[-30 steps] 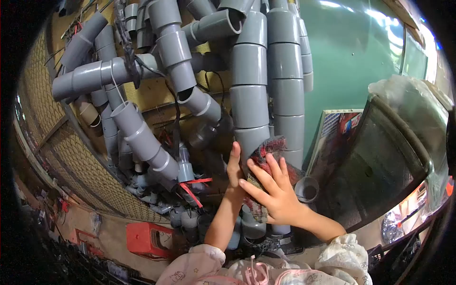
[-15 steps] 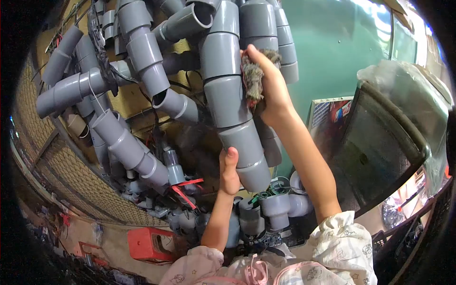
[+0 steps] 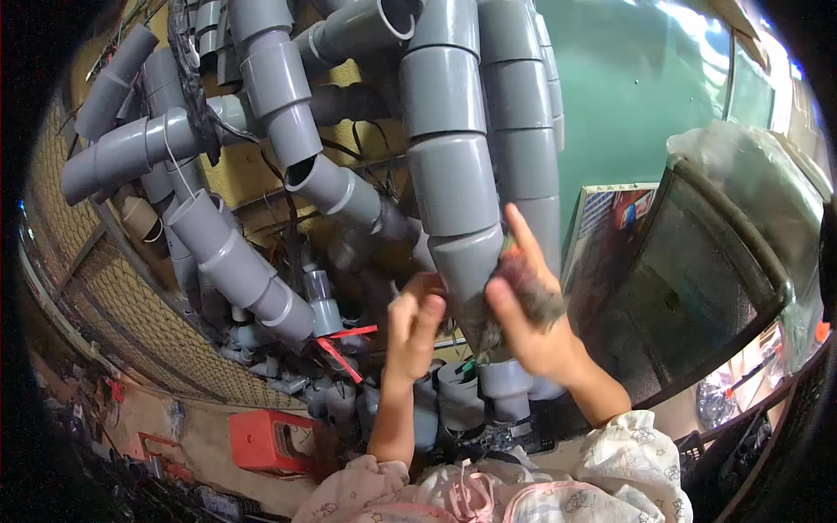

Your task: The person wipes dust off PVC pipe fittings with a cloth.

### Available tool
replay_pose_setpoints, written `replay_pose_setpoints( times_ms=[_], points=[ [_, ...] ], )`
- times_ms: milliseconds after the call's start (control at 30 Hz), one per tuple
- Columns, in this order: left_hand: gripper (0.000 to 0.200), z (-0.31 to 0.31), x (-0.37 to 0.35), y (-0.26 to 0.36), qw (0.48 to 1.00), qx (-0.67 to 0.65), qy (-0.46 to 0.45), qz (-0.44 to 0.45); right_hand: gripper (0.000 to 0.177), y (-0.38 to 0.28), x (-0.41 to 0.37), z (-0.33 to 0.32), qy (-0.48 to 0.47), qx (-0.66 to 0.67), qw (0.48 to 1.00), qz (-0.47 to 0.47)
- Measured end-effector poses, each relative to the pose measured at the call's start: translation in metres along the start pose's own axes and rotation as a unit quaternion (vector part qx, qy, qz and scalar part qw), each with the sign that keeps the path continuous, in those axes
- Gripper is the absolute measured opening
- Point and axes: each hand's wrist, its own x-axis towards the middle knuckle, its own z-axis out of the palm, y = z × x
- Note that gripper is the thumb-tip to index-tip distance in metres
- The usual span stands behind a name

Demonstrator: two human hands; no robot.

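Observation:
A hanging string of grey pipe fittings (image 3: 449, 187) runs down the middle of the view. Near its lower end, my right hand (image 3: 536, 322) is wrapped round a fuzzy grey-brown cloth (image 3: 542, 301) with some red in it, held against the right side of the fittings. The cloth is blurred by motion. My left hand (image 3: 413, 327) is at the left side of the same string, thumb up and fingers curled behind it; whether it grips the fitting is hard to tell.
More grey fittings (image 3: 240, 257) hang at the left, before a wire mesh (image 3: 139, 314). A red stool (image 3: 272, 443) stands on the floor at lower left. At the right are a dark chair back (image 3: 689, 270) with plastic over it and a green panel (image 3: 610, 113).
My right hand has moved down the string with the cloth. My left hand has shifted slightly down, its fingers more curled. The hanging fittings have swung a little to the right.

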Motion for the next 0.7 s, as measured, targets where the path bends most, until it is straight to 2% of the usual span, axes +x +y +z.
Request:
replay_pose_setpoints(
  times_ms=[67, 167, 200, 233, 267, 400, 433, 500, 533, 567, 600, 633, 700],
  points=[
    [0.053, -0.004, 0.013, 0.001, 0.998, -0.033, 0.038, 0.026, 0.065, -0.002, -0.001, 0.001, 0.014, -0.153, 0.983, -0.103],
    [0.048, 0.007, 0.049, 0.027, 0.982, -0.172, 0.013, 0.072, 0.068, -0.002, -0.002, 0.004, -0.028, -0.146, 0.966, -0.210],
    [0.046, 0.010, 0.058, 0.031, 0.985, -0.165, 0.012, 0.036, 0.071, 0.004, 0.002, 0.011, -0.029, -0.129, 0.958, -0.255],
    [0.046, 0.012, 0.064, 0.034, 0.987, -0.158, 0.009, -0.004, 0.070, 0.001, 0.007, 0.016, -0.042, -0.132, 0.962, -0.237],
    [0.046, 0.010, 0.069, 0.026, 0.977, -0.210, -0.011, -0.025, 0.069, 0.005, 0.018, 0.021, -0.026, -0.138, 0.962, -0.233],
    [0.049, 0.011, 0.071, 0.002, 0.976, -0.216, 0.006, 0.007, 0.061, 0.011, 0.059, 0.027, 0.071, -0.128, 0.947, -0.286],
    [0.053, 0.014, 0.066, 0.008, 0.978, -0.203, 0.005, 0.047, 0.061, 0.009, 0.069, 0.025, 0.085, -0.143, 0.940, -0.299],
    [0.053, 0.017, 0.063, 0.008, 0.983, -0.175, 0.027, 0.043, 0.060, -0.001, 0.094, 0.018, 0.111, -0.171, 0.923, -0.325],
    [0.048, 0.021, 0.064, 0.005, 0.976, -0.212, 0.025, 0.041, 0.059, -0.003, 0.112, 0.014, 0.139, -0.169, 0.916, -0.335],
    [0.040, 0.022, 0.063, 0.010, 0.971, -0.240, -0.002, 0.017, 0.057, -0.004, 0.130, 0.009, 0.166, -0.166, 0.909, -0.344],
    [0.041, 0.019, 0.064, 0.004, 0.974, -0.225, -0.016, -0.018, 0.067, -0.007, 0.141, 0.001, 0.153, -0.140, 0.918, -0.339],
    [0.041, 0.017, 0.066, -0.001, 0.976, -0.211, -0.030, -0.054, 0.063, -0.004, 0.138, 0.003, 0.154, -0.141, 0.919, -0.333],
    [0.043, 0.026, 0.065, -0.002, 0.973, -0.232, 0.007, -0.002, 0.056, 0.004, 0.126, 0.013, 0.156, -0.143, 0.922, -0.325]
  ],
)
